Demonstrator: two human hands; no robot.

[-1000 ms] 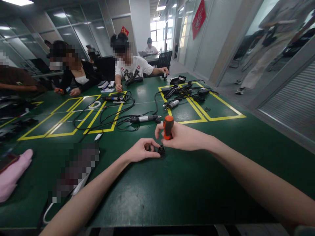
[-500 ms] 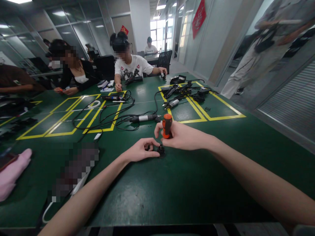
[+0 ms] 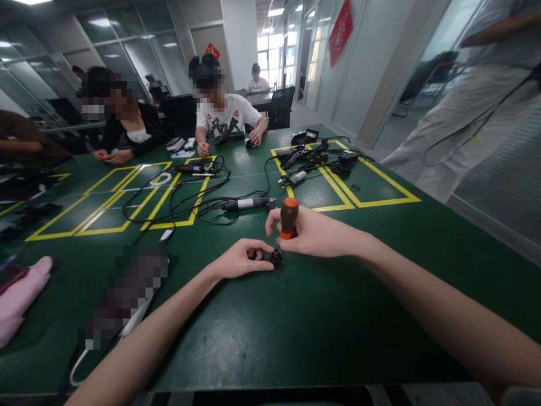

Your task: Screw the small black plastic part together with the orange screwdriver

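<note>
My right hand (image 3: 315,232) is closed round the orange and black handle of a screwdriver (image 3: 289,217), held upright with its tip down over a small black part (image 3: 276,258) on the green table (image 3: 296,316). My left hand (image 3: 240,259) pinches that small black part from the left, fingers curled round it and resting on the table. The screwdriver's shaft is hidden behind my fingers.
Black cables (image 3: 186,197), a grey tool (image 3: 247,203) and more black tools (image 3: 313,155) lie inside yellow taped boxes further back. Two people sit at the far side, one hand on a black item (image 3: 253,137). A pink cloth (image 3: 19,296) lies left; a person walks at right (image 3: 460,113).
My hands stay almost in place; the screwdriver handle turns slightly. The far seated person has drawn a hand back toward the chest. The person at right has walked closer.
</note>
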